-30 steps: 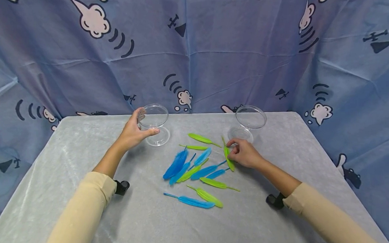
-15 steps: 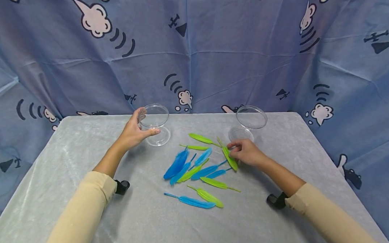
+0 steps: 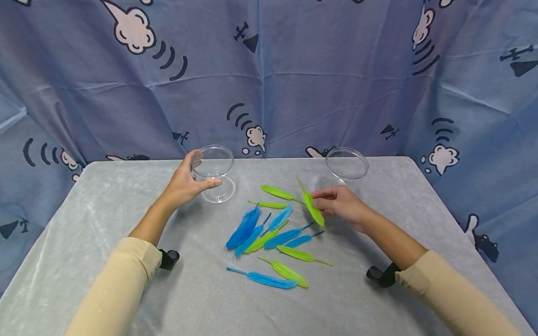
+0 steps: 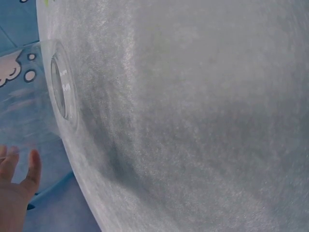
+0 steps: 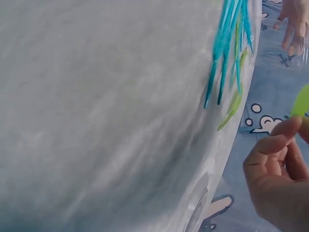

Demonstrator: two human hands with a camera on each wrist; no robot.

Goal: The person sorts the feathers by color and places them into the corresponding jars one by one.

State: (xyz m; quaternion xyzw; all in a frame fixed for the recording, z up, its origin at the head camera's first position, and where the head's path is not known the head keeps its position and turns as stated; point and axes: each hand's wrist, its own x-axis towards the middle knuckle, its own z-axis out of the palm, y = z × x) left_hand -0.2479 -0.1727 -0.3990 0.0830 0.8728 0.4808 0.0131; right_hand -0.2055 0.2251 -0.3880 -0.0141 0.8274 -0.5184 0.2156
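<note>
In the head view my right hand (image 3: 345,207) pinches a lime-green feather (image 3: 313,206) between thumb and fingers, lifted above the table. The same feather (image 5: 301,101) shows at the right edge of the right wrist view. My left hand (image 3: 182,184) holds the side of a clear plastic jar (image 3: 217,165), thumb in front and fingers behind. That jar (image 4: 31,92) stands upright in the left wrist view. Blue feathers (image 3: 244,228) and green feathers (image 3: 288,273) lie loosely scattered between the hands.
A second clear plastic jar (image 3: 347,163) stands at the back right, its base partly hidden by my right hand. The grey cloth-covered table (image 3: 189,302) ends at a patterned blue curtain (image 3: 292,87). Both wrists carry small black cameras (image 3: 168,259).
My right hand has picked up the green feather from the table and raised it, shifting slightly up and left. My left hand has stayed on the jar.
</note>
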